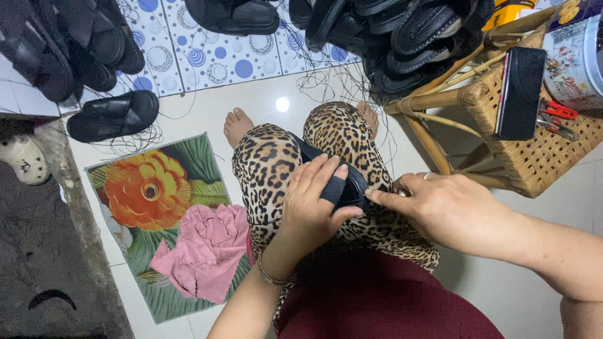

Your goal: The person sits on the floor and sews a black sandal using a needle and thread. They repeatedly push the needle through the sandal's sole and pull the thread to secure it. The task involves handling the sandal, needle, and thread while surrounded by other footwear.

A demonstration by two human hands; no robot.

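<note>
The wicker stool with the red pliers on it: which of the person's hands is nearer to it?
Right. The right hand pinches the edge of the black sandal on the lap, just below and left of the wicker stool. The left hand grips the sandal farther left, away from it.

Flower mat (151, 188) on tiled floor (534, 301), pink cloth (204, 251) lying across lower corner. Lone black sandal (113, 115) just above mat. Sandal heaps top left (69, 47) and top centre (402, 34). Wicker stool (534, 150) at right, bearing black block (519, 93), red snips (558, 111), tin (575, 53).
</note>
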